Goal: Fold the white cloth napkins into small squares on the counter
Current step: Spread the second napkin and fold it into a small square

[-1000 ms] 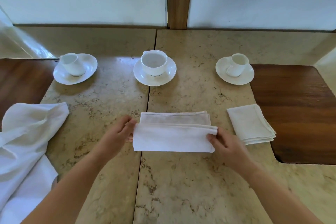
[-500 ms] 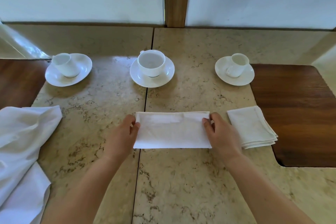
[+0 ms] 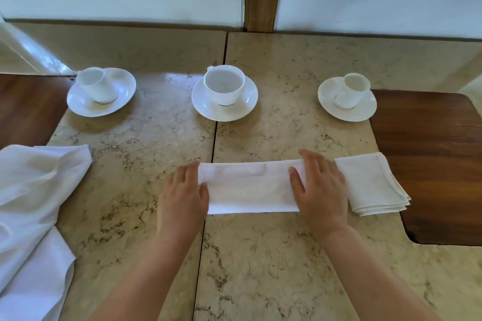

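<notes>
On the counter [image 3: 273,255], loose cloths [image 3: 34,206] wait left; the strip [image 3: 250,186] lies centred beside a folded napkin [image 3: 370,185]. Left hand [image 3: 182,198] and right hand [image 3: 322,190] press its ends, fingers flat. Uneven ends would likely skew the square.

3 cups [image 3: 224,86] w/ saucers [image 3: 224,109]

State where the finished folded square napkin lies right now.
In the head view, the folded square napkin lies on the counter's right side, just beyond the right hand, partly overlapping the wooden inset.
</notes>
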